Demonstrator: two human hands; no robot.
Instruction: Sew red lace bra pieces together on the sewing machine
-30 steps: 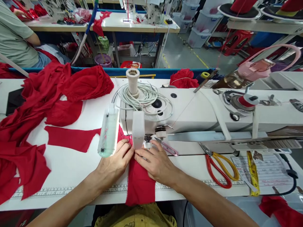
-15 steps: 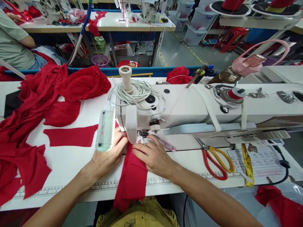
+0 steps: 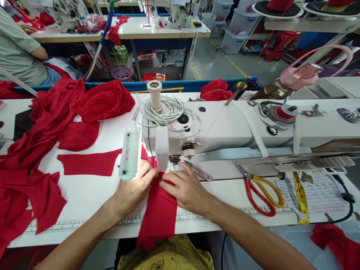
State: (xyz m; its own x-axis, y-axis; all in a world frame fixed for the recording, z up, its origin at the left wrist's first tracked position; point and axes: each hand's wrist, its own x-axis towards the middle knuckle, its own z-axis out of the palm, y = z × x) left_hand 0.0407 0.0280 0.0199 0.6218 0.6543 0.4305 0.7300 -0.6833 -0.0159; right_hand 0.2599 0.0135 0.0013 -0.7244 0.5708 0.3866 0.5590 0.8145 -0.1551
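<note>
- Since half a second ago the red fabric strip (image 3: 159, 213) sits slightly further under the sewing machine (image 3: 225, 131), so the seam seems to be advancing.
- Left hand (image 3: 132, 191) lies flat, fingers spread, pressing the soft matte cloth.
- Right hand (image 3: 187, 189) lies flat just beside it, fingertips at the needle.
- Right of it, glossy red-and-yellow scissors (image 3: 261, 195) lie on the worktop (image 3: 84, 198).

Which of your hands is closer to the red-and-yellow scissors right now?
Right. The right hand rests on the red fabric strip at the needle, with the scissors lying off to its right on the table. The left hand is farther, on the strip's other side.
</note>
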